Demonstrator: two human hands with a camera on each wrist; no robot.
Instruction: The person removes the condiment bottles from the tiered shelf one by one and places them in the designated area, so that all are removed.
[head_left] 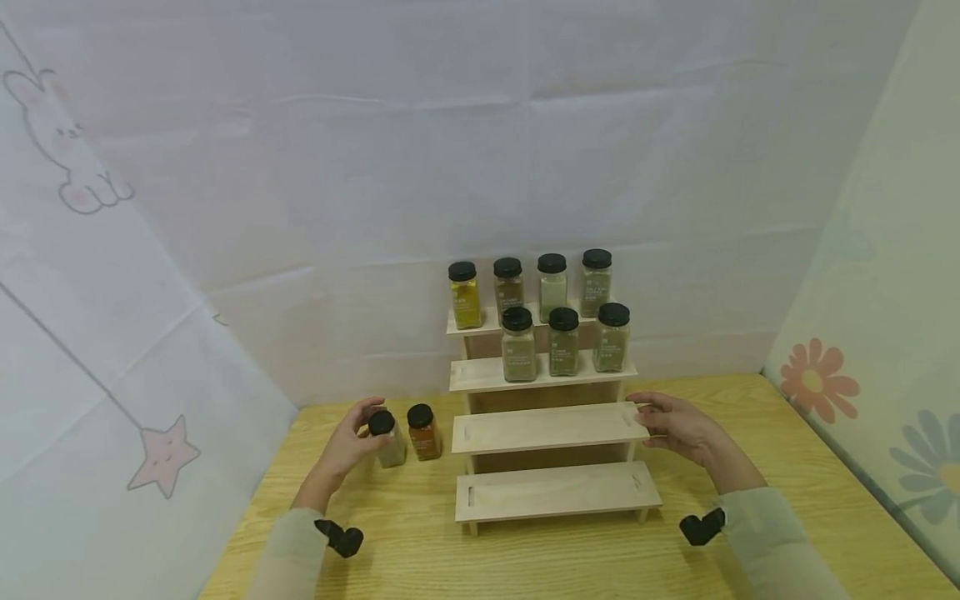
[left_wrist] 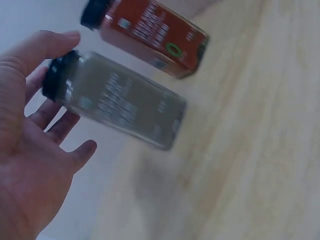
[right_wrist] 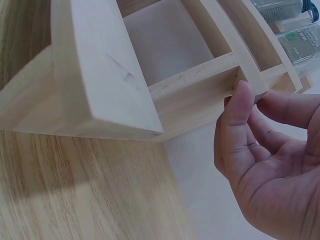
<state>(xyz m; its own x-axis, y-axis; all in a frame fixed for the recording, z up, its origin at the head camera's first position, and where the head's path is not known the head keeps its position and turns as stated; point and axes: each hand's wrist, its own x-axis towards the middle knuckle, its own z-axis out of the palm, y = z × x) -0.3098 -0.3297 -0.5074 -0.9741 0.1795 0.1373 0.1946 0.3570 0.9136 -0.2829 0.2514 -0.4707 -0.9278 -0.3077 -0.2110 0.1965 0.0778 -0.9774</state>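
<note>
The grey jar [head_left: 392, 452], black-capped, is over the left part of the tabletop [head_left: 405, 537], left of the wooden rack; whether its base touches the wood cannot be told. Nearest are two pale sleeves [head_left: 288, 550], each with a black strap [head_left: 345, 539] at the wrist. Beyond them stands the rack's lowest shelf [head_left: 558, 493], on short legs. The left hand [head_left: 349, 442] pinches the grey jar near its black cap, the grip closed between thumb and fingers, and the left wrist view shows the jar leaning. Just beside it, on the right, a red jar [head_left: 425, 442] stands upright on the tabletop. The right hand [head_left: 678, 427] has its grip on the right end of the second shelf [head_left: 547, 427], thumb and forefinger pinching the corner. Farther back, three jars of greenish contents [head_left: 564, 354] stand toward the right of the third shelf [head_left: 474, 377]. Behind them the top shelf [head_left: 485, 319] carries four more, the leftmost a yellow jar [head_left: 467, 304]. A creased white cloth [head_left: 375, 167] hangs at the back.
</note>
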